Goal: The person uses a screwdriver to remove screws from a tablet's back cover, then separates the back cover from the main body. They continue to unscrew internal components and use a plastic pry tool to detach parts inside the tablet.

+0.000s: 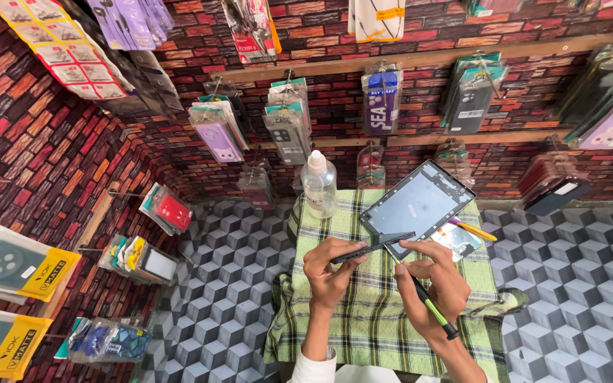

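My left hand (329,271) grips a thin dark slab, a phone or tablet part (372,247), seen edge-on above a green checked cloth (374,319). My right hand (431,278) holds a slim tool with a green and black handle (431,306); its tip touches the slab's edge. Just beyond lies a grey tablet back frame (416,206), tilted on the cloth. A small shiny flat part (457,240) lies beside it on the right.
A clear plastic bottle (318,186) stands at the cloth's far edge. A yellow-handled tool (475,230) lies to the right of the frame. Packaged phone cases (289,128) hang on brick-patterned walls all around. The surface has a grey cube pattern (228,298).
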